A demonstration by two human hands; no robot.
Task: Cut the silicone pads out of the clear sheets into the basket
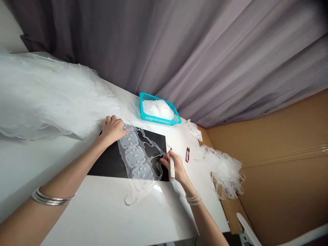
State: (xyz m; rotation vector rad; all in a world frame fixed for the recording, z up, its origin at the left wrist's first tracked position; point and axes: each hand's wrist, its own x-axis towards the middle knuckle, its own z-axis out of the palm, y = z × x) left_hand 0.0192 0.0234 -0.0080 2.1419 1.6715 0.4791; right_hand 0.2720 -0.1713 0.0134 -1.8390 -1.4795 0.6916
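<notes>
A translucent molded sheet (135,156) with rounded rectangular sections and thin looping strips lies over a black mat (110,164), its lower end reaching past the mat onto the white table. My left hand (112,129) is closed on the sheet's upper end. At the mat's right edge, my right hand (174,164) holds a white pen-like tool (172,169), dark tip pointing away from me, while its thumb and finger pinch the thin strips. Pink snips (188,154) lie just right of that hand.
A large pile of translucent sheets (51,99) covers the back left. Behind the mat stands a turquoise basket (160,120) with white pieces in it. Stringy white scraps (225,171) hang at the right table edge beside cardboard (276,164). A grey curtain (164,44) hangs behind.
</notes>
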